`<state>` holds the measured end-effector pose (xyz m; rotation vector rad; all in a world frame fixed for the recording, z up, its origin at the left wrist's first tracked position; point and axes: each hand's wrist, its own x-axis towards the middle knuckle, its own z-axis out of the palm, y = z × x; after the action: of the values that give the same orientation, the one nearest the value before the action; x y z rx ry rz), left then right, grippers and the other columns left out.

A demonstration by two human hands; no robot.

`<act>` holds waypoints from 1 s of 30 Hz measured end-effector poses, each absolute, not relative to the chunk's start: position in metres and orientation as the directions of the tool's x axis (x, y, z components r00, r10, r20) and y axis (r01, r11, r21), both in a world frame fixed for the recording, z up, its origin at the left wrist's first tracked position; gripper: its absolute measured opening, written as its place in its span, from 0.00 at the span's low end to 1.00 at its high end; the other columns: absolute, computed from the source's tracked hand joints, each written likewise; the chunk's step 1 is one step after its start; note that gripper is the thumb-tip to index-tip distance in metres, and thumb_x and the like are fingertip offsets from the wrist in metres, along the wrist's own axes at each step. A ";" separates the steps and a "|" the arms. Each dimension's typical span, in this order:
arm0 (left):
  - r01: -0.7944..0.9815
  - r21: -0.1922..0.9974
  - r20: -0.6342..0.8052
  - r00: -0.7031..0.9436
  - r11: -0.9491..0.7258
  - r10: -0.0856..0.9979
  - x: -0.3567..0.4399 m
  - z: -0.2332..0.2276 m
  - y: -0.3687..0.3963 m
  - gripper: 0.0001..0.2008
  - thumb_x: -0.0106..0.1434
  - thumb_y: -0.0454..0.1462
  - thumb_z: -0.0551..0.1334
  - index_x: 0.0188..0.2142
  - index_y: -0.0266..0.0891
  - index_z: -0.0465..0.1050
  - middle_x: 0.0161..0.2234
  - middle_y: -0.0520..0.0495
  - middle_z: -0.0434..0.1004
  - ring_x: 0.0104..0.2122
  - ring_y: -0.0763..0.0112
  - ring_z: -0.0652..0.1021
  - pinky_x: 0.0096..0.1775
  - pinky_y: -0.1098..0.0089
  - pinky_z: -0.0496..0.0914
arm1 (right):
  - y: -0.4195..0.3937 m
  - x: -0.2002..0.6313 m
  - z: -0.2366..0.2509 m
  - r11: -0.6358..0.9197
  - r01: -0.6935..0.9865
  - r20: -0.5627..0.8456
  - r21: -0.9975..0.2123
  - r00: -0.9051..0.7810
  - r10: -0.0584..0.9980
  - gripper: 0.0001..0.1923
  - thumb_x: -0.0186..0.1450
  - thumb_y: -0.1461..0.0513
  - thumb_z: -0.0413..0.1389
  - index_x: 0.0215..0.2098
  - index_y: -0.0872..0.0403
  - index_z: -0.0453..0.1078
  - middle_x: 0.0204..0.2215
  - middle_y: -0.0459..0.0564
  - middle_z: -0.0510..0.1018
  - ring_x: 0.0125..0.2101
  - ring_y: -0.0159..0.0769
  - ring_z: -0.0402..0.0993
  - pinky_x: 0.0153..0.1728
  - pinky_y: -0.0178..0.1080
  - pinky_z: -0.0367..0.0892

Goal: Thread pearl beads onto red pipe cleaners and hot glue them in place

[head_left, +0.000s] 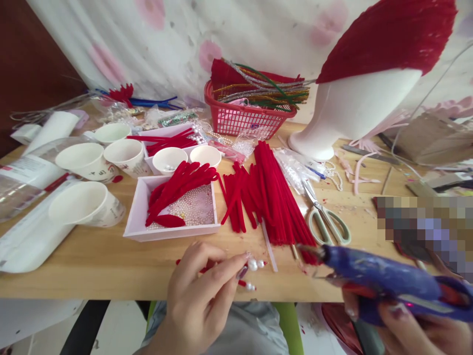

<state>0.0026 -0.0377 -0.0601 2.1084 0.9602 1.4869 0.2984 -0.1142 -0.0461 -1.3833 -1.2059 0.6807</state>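
My left hand (201,291) is closed in a pinch at the table's front edge. White pearl beads (253,265) with red tips stick out past its fingertips, on a red pipe-cleaner piece mostly hidden by the hand. Just below them shows a second red end with pearl beads (250,286); whether it is held too is unclear. At the lower right, my right hand (414,320) grips a blue hot glue gun (384,271), its nozzle pointing left. A small pink-red light glows on the gun. Beyond my hands lies a bundle of long red pipe cleaners (277,202), with shorter pieces (236,197) beside it.
A white box (172,235) holds pearls and red looped pieces. Several paper cups (88,204) stand left. Scissors (327,222) lie right of the bundle. Behind are a red basket (251,118) of glittery stems and a white mannequin head (354,108) with a red covering.
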 end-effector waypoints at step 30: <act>0.335 0.643 0.647 0.243 -0.689 0.722 0.000 -0.059 -0.030 0.19 0.65 0.21 0.60 0.50 0.37 0.79 0.34 0.49 0.74 0.31 0.71 0.73 0.33 0.65 0.70 | -0.089 0.273 -0.022 0.204 0.365 0.242 -0.908 0.062 0.968 0.12 0.67 0.53 0.65 0.28 0.48 0.78 0.22 0.47 0.80 0.20 0.39 0.78 0.20 0.36 0.74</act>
<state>-0.0001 -0.0300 -0.0587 2.1504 0.9708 1.4301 0.2726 -0.0888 -0.0223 -1.3353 -1.4849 0.7648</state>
